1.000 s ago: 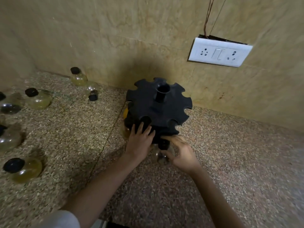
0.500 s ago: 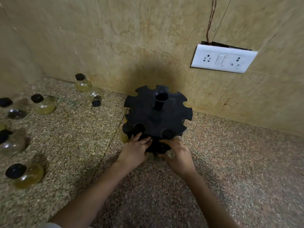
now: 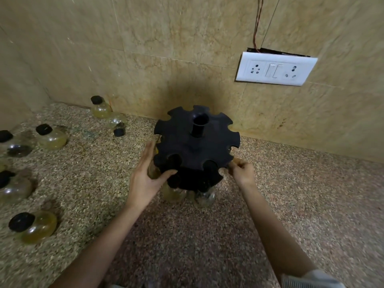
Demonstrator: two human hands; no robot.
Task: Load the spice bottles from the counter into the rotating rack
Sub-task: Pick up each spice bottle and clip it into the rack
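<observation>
The black rotating rack (image 3: 197,146) stands on the counter near the wall. Two glass bottles (image 3: 174,194) (image 3: 204,197) hang in its front slots, their black caps up under the discs. My left hand (image 3: 145,179) lies flat against the rack's left side with the fingers straight and the thumb at a front notch. My right hand (image 3: 242,171) is pinched on the rack's right edge. Several black-capped spice bottles stand loose on the counter at the left, among them a near one (image 3: 33,225) and one by the wall (image 3: 100,108).
One loose bottle (image 3: 117,123) lies on its side near the wall. The speckled granite counter (image 3: 291,204) runs out to the right of the rack. A white socket plate (image 3: 274,68) with loose wires sits on the tiled wall above.
My right hand let go of the bottle at the rack's front and moved to the right edge. My left hand slid from the front to the left side.
</observation>
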